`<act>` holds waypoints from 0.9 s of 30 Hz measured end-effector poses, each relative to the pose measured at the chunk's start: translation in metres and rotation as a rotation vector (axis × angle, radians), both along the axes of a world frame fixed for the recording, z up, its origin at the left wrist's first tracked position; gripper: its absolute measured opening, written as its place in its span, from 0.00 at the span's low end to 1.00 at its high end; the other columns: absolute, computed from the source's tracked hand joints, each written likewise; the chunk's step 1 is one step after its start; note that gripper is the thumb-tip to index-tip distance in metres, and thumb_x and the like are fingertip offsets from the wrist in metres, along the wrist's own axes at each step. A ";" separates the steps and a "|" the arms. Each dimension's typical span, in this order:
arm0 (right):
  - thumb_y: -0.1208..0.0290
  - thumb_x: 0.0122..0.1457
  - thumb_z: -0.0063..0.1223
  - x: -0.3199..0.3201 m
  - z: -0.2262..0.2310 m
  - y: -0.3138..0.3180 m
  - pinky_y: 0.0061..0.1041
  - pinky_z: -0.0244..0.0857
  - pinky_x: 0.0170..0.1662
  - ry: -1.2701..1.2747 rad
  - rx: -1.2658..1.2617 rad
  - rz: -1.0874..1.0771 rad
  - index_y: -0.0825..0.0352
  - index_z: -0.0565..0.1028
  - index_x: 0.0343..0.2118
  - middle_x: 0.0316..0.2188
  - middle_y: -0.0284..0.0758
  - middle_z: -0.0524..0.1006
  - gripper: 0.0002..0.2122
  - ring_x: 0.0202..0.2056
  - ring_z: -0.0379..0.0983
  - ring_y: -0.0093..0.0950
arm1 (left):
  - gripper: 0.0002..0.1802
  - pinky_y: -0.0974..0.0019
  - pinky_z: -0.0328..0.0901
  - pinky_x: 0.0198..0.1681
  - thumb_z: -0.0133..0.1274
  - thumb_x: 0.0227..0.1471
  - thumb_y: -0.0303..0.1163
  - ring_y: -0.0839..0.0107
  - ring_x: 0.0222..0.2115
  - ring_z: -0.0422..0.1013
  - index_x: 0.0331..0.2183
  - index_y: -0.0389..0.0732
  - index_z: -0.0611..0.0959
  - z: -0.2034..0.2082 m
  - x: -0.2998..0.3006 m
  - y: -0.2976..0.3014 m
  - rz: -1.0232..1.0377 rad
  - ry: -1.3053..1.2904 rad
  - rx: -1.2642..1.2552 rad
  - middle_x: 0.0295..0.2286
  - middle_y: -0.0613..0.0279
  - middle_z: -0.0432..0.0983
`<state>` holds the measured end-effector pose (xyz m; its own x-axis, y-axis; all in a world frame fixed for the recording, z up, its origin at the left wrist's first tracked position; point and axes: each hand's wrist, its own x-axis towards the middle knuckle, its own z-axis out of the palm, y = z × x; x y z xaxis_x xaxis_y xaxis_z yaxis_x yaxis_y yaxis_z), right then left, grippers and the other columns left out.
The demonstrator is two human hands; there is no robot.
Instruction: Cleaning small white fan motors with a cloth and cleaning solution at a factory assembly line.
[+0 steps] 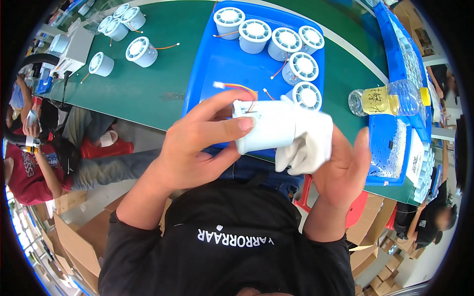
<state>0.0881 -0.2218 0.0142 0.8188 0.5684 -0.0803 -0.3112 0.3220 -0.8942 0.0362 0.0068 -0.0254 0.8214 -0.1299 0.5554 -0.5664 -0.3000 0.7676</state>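
My left hand (pixel 190 143) is closed round a white cylindrical fan unit (pixel 270 126), held on its side above the near edge of the blue tray (pixel 212 66). A thin lead of red and yellow wires with a small white connector (pixel 218 85) sticks up from its left end. At the unit's right end, a crumpled white cloth (pixel 311 143) is pressed against it by my right hand (pixel 343 170). The right thumb stands out apart, while the other fingers are partly hidden behind the cloth. Several similar units with round slotted tops, such as this fan unit (pixel 255 32), stand in the tray.
More fan units (pixel 140 52) stand on the green table (pixel 148 89) to the left, near a grey box-shaped device (pixel 76 47). At right lies a clear bottle (pixel 390 97) with a yellow cap, beside blue bins (pixel 390 170). Other people sit at left and far right.
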 end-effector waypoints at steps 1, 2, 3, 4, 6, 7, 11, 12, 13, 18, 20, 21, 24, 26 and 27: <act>0.45 0.70 0.25 -0.001 -0.001 -0.001 0.23 0.64 0.36 0.085 -0.071 0.001 0.78 0.69 0.56 0.36 0.39 0.79 0.35 0.35 0.74 0.28 | 0.29 0.61 0.74 0.44 0.60 0.40 0.10 0.56 0.44 0.77 0.46 0.43 0.81 -0.001 0.000 -0.001 0.045 -0.019 -0.091 0.51 0.49 0.74; 0.47 0.71 0.28 -0.002 -0.002 -0.001 0.21 0.64 0.36 0.169 -0.142 0.003 0.79 0.69 0.55 0.35 0.38 0.79 0.33 0.34 0.73 0.27 | 0.24 0.62 0.74 0.41 0.63 0.42 0.14 0.57 0.42 0.77 0.43 0.43 0.84 0.002 -0.002 -0.001 0.097 -0.020 -0.059 0.50 0.51 0.75; 0.52 0.71 0.35 -0.001 -0.003 -0.002 0.20 0.63 0.36 0.063 -0.162 0.089 0.76 0.70 0.55 0.34 0.36 0.79 0.27 0.33 0.73 0.24 | 0.24 0.62 0.74 0.41 0.63 0.42 0.14 0.57 0.42 0.77 0.43 0.43 0.84 0.004 -0.002 0.000 0.099 -0.021 -0.059 0.50 0.51 0.75; 0.56 0.71 0.39 -0.003 -0.004 -0.002 0.19 0.64 0.37 0.026 -0.168 0.117 0.75 0.70 0.55 0.34 0.35 0.78 0.24 0.34 0.72 0.22 | 0.20 0.62 0.74 0.39 0.64 0.43 0.17 0.58 0.41 0.78 0.41 0.44 0.85 0.005 -0.002 0.000 0.135 -0.066 0.040 0.50 0.51 0.76; 0.63 0.69 0.47 -0.013 -0.006 0.010 0.19 0.63 0.39 0.021 -0.104 0.079 0.71 0.70 0.55 0.39 0.33 0.76 0.18 0.37 0.70 0.19 | 0.14 0.65 0.74 0.36 0.66 0.45 0.26 0.61 0.40 0.77 0.38 0.46 0.87 0.018 -0.004 0.004 0.171 -0.111 0.262 0.48 0.51 0.77; 0.63 0.69 0.47 -0.015 -0.008 0.014 0.19 0.63 0.39 0.020 -0.105 0.079 0.71 0.70 0.55 0.39 0.33 0.76 0.18 0.37 0.70 0.19 | 0.14 0.65 0.74 0.36 0.66 0.45 0.26 0.61 0.40 0.77 0.38 0.46 0.87 0.025 -0.006 0.003 0.172 -0.112 0.261 0.48 0.51 0.77; 0.66 0.69 0.48 -0.018 -0.029 0.015 0.22 0.64 0.42 -0.336 -0.166 -0.098 0.74 0.72 0.51 0.42 0.37 0.75 0.15 0.40 0.71 0.23 | 0.14 0.66 0.73 0.34 0.66 0.45 0.25 0.61 0.40 0.77 0.37 0.47 0.88 0.027 -0.007 0.000 0.153 0.001 0.202 0.51 0.51 0.74; 0.68 0.68 0.48 -0.018 -0.033 0.014 0.24 0.65 0.43 -0.469 -0.196 -0.162 0.74 0.73 0.49 0.42 0.39 0.75 0.14 0.40 0.72 0.27 | 0.14 0.66 0.73 0.34 0.66 0.43 0.23 0.60 0.40 0.76 0.36 0.45 0.87 0.021 -0.007 -0.001 0.121 -0.015 0.177 0.53 0.50 0.73; 0.68 0.68 0.48 -0.017 -0.031 0.017 0.24 0.65 0.43 -0.473 -0.184 -0.146 0.74 0.73 0.49 0.42 0.39 0.75 0.14 0.40 0.72 0.27 | 0.23 0.67 0.73 0.37 0.65 0.45 0.19 0.61 0.43 0.76 0.45 0.43 0.83 0.009 -0.006 0.002 0.049 -0.067 0.041 0.55 0.49 0.70; 0.71 0.64 0.51 -0.011 -0.032 0.009 0.33 0.67 0.45 -1.174 -0.504 -0.321 0.75 0.75 0.43 0.43 0.47 0.76 0.11 0.42 0.74 0.42 | 0.42 0.62 0.72 0.49 0.65 0.49 0.26 0.64 0.48 0.75 0.61 0.31 0.63 0.035 -0.013 -0.011 -0.164 0.840 -0.937 0.51 0.47 0.73; 0.72 0.64 0.52 -0.011 -0.032 0.007 0.35 0.67 0.46 -1.315 -0.569 -0.303 0.75 0.76 0.43 0.43 0.49 0.77 0.11 0.42 0.74 0.45 | 0.43 0.61 0.71 0.51 0.66 0.50 0.30 0.63 0.49 0.74 0.61 0.28 0.63 0.036 -0.012 -0.010 -0.158 0.826 -0.887 0.51 0.48 0.74; 0.71 0.64 0.51 -0.012 -0.032 0.007 0.34 0.67 0.45 -1.325 -0.565 -0.305 0.74 0.76 0.44 0.42 0.47 0.77 0.11 0.42 0.74 0.44 | 0.43 0.62 0.72 0.50 0.67 0.49 0.31 0.62 0.50 0.74 0.61 0.28 0.64 0.038 -0.013 -0.010 -0.160 0.797 -0.842 0.52 0.47 0.73; 0.69 0.67 0.47 -0.019 -0.032 0.015 0.30 0.67 0.43 -1.027 -0.462 -0.329 0.72 0.75 0.46 0.39 0.43 0.77 0.12 0.40 0.74 0.39 | 0.43 0.61 0.72 0.51 0.68 0.47 0.29 0.58 0.54 0.72 0.60 0.29 0.66 0.034 -0.013 -0.008 -0.108 0.534 -0.407 0.55 0.46 0.71; 0.63 0.71 0.41 -0.020 -0.010 0.013 0.20 0.64 0.36 -0.286 -0.367 -0.139 0.71 0.73 0.49 0.36 0.33 0.77 0.16 0.34 0.72 0.22 | 0.43 0.59 0.71 0.53 0.68 0.45 0.24 0.56 0.55 0.71 0.60 0.29 0.66 0.035 -0.013 -0.001 -0.021 0.236 0.170 0.57 0.46 0.69; 0.60 0.72 0.39 -0.008 -0.002 0.008 0.16 0.60 0.33 -0.010 -0.319 0.043 0.72 0.73 0.50 0.35 0.29 0.76 0.18 0.32 0.68 0.15 | 0.43 0.59 0.71 0.53 0.68 0.45 0.24 0.56 0.55 0.71 0.60 0.29 0.66 0.036 -0.015 0.002 -0.022 0.241 0.170 0.57 0.46 0.69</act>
<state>0.0805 -0.2135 0.0125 0.7964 0.5497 -0.2520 -0.3088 0.0114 -0.9511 0.0208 0.0085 0.0102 0.9229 -0.2234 0.3136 -0.3818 -0.4255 0.8205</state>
